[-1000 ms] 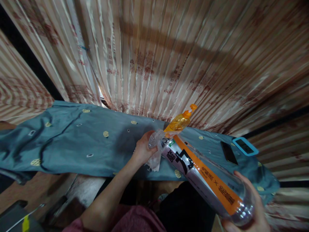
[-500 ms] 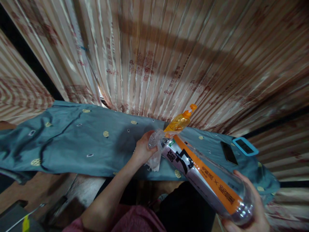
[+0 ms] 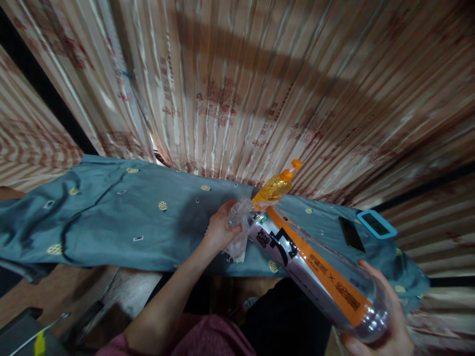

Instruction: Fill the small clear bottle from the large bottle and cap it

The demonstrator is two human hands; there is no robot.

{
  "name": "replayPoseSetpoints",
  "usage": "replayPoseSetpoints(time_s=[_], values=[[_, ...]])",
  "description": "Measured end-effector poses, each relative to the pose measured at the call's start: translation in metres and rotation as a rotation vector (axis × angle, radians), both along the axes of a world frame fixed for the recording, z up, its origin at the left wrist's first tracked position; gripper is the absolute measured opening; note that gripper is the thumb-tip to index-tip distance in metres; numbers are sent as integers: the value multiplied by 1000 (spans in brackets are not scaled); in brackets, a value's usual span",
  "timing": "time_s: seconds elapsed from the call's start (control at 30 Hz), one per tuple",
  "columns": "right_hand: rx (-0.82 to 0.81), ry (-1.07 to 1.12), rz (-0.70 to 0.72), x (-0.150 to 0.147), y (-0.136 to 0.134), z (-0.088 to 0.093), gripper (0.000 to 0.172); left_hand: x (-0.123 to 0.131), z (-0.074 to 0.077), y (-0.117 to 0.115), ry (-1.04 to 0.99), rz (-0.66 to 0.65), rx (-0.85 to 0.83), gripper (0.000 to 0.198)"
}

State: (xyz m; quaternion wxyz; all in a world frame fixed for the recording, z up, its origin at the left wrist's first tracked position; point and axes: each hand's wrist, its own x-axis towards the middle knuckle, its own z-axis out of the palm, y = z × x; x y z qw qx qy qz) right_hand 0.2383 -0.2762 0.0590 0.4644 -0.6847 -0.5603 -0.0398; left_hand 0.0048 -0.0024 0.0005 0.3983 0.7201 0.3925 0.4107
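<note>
A large clear plastic bottle (image 3: 315,267) with a silver and orange label lies slantwise across the front, held up above the cloth. My right hand (image 3: 393,316) is closed around its base, thumb below and fingers along the far side. At the neck end, my left hand (image 3: 220,230) is closed on the clear plastic neck (image 3: 237,213), with a crumpled whitish tissue (image 3: 237,247) hanging under it. The fingers' far side is hidden. Just behind the neck is a pump bottle (image 3: 274,189) of yellow-orange liquid with an orange top; its lower part is covered.
A green-blue patterned cloth (image 3: 122,217) covers the long table. To the right lie a dark phone (image 3: 351,234) and a blue-framed device (image 3: 376,225) with a dark screen. Pleated curtains (image 3: 222,99) hang close behind the table. A dark object (image 3: 29,331) with a yellow tag sits at lower left.
</note>
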Motion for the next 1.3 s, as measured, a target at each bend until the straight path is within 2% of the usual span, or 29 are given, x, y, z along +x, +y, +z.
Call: replayPoseSetpoints(time_s=[0.13, 0.33, 0.53, 0.83, 1.3], values=[[-10, 36, -21, 3, 0, 1, 100, 0, 1, 0, 4, 6, 8, 59], [11, 59, 15, 0, 1, 1, 96, 0, 0, 1, -7, 2, 9, 58], [9, 151, -39, -9, 3, 2, 96, 0, -1, 1, -14, 5, 10, 59], [-6, 101, 3, 5, -1, -2, 99, 1, 0, 0, -7, 11, -2, 58], [-10, 99, -19, 1, 1, -1, 102, -1, 0, 0, -5, 9, 3, 59]])
